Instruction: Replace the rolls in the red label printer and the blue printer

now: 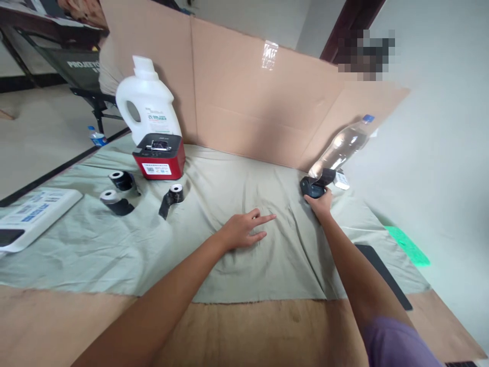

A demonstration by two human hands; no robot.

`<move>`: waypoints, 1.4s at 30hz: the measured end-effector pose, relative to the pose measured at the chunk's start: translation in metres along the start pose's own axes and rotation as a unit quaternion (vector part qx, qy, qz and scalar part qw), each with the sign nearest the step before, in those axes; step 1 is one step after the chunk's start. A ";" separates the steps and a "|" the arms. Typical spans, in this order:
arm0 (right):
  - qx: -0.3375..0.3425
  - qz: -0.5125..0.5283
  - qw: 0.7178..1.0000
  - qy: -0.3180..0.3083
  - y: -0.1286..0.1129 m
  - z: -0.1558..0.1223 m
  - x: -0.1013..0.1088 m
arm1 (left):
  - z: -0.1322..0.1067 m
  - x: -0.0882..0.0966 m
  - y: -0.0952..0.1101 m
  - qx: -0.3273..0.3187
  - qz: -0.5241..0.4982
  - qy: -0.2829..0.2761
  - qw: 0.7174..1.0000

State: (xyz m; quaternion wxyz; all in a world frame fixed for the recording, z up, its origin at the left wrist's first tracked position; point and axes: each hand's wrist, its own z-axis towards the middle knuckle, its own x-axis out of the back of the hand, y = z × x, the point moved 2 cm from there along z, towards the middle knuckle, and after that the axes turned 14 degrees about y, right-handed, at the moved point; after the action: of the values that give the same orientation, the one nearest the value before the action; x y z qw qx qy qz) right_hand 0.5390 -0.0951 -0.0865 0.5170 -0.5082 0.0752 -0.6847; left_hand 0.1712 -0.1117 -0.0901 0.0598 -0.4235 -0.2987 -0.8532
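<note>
My left hand [246, 229] is over the middle of the grey-green cloth [244, 275]. Its index finger is stretched out and the fingers are apart, with nothing held. Farther right, my right hand [321, 204] grips a small black device [314, 187] whose dark flap seems raised; its exact kind is unclear. Just behind the device, a clear plastic bottle [340, 148] with a blue cap leans toward the wall. Beside it lies a small white box [341, 180], partly hidden.
Left stand a red-and-black printer [162, 158] and a white jug [148, 104]. Black rolls [121, 179], [116, 203] and a third roll [173, 196] lie nearby. A white device [38, 216] is far left, a black slab [384, 275] right. Cardboard [244, 97] closes off the back.
</note>
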 end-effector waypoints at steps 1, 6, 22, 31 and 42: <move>-0.010 -0.014 1.000 -0.011 0.000 -0.001 -0.001 | -0.001 -0.001 0.000 0.000 0.001 -0.001 1.000; -0.095 -0.076 0.992 0.039 -0.019 -0.021 0.007 | 0.007 0.001 -0.002 -0.020 -0.008 0.058 0.998; 0.141 0.374 0.826 -0.397 -0.324 -0.242 -0.155 | -0.044 0.222 -0.201 0.490 0.225 0.342 0.770; 0.123 0.528 0.715 -0.443 -0.364 -0.270 -0.195 | -0.032 0.215 -0.197 0.454 0.234 0.366 0.778; 0.060 0.555 0.777 -0.292 -0.269 -0.192 -0.055 | 0.035 0.148 -0.085 0.246 -0.051 0.410 0.877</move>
State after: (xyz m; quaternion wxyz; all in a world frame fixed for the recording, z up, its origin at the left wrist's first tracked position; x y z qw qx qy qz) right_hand 0.2174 -0.0106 -0.0420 0.8339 -0.5218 0.1483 -0.1015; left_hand 0.0713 -0.0001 -0.0010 0.2359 0.0089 -0.4689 -0.8511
